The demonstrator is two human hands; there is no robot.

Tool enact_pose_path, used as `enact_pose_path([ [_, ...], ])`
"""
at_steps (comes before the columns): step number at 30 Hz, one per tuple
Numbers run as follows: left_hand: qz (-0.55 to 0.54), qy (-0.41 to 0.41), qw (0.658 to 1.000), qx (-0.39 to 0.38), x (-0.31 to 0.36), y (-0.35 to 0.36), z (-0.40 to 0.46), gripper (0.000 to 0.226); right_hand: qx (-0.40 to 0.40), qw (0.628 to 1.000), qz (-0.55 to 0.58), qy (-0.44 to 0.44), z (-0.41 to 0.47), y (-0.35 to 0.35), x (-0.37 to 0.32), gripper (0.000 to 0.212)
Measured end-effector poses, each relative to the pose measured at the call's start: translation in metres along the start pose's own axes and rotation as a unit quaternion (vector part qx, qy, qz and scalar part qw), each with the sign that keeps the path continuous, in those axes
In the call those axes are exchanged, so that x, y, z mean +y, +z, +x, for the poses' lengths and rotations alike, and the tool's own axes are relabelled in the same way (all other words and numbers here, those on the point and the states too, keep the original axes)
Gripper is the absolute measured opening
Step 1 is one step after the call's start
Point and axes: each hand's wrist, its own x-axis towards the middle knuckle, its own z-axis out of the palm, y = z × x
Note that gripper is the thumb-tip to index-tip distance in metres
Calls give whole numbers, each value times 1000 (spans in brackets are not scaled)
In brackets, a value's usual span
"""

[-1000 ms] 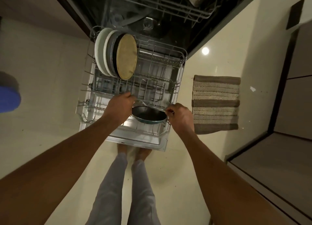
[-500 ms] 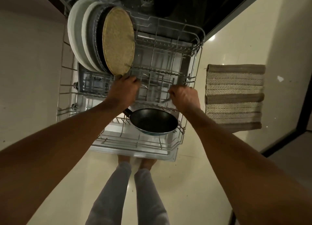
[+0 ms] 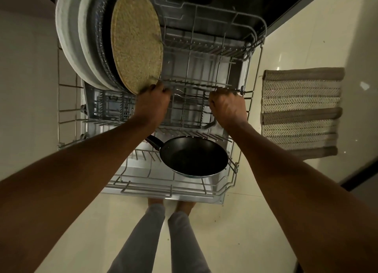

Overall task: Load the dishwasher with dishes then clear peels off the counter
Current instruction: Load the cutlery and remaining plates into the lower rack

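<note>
- I found the grey wire lower rack of the dishwasher (image 3: 229, 47) pulled out over the pale floor, with the person standing at its near edge.
- A black non-stick frying pan (image 3: 193, 156) lay in the rack's near section, bowl up, its black handle pointing left under the left forearm.
- At the rack's far left a row of dishes stood on edge: two white round plates (image 3: 69, 37), a dark round plate (image 3: 102, 37) and a round woven straw mat (image 3: 136, 39) leaning nearest the centre.
- The left hand (image 3: 152, 104) had its fingers curled down over a row of wire tines (image 3: 196, 86) just below the mat's lower edge.
- The right hand (image 3: 228, 106) was clamped, fingers curled, on the same tine row further right.
- A striped woven beige-and-brown floor mat (image 3: 300, 111) lay on the floor to the right of the rack.
</note>
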Motion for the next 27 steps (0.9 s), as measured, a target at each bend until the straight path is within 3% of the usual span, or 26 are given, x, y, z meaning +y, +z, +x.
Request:
enact_pose_path([
  [12,4,-3,1000,-2,-2,12,10,24,-6,1000,14,10,-3,10,0,15],
  [19,-2,17,1000,24,-3,8,2,33,0,1000,13,0,-16,8,3,15],
  [27,18,10,1000,7,-4,17,9,28,-13,1000,3,-3,-5,11,1,18],
])
